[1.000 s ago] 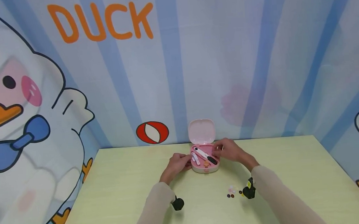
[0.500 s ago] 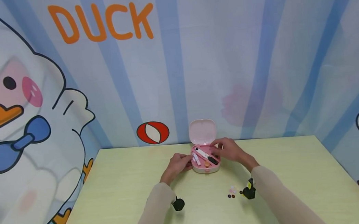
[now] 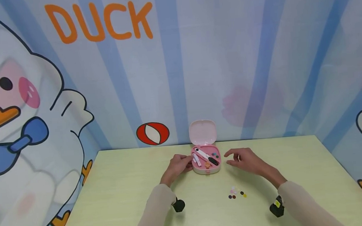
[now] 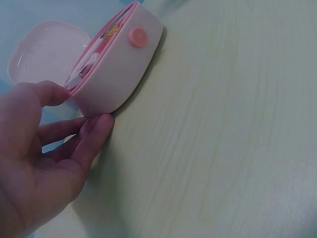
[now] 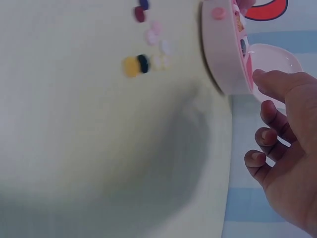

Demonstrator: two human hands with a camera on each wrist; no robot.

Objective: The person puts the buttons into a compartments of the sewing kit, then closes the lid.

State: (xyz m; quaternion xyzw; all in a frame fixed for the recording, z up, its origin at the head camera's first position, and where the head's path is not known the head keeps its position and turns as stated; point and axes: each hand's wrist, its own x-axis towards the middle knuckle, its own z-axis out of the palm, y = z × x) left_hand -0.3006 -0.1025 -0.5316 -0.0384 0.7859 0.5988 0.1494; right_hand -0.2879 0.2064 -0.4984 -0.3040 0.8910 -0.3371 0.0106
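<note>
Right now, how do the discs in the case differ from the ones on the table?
Place: case discs sit inside the open case; table discs lie loose on the table.
Colour: case discs look green or bluish; table discs include pink, yellow and dark ones.
Count: more table discs show than case discs.
Both: small and round.

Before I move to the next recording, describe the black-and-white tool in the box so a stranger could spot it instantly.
On the pale table, find the open pink box that the left hand touches. Inside it, the tool lies diagonally, white end toward the lid. Its length and black end set it apart from the white item, orange item and small discs.
</note>
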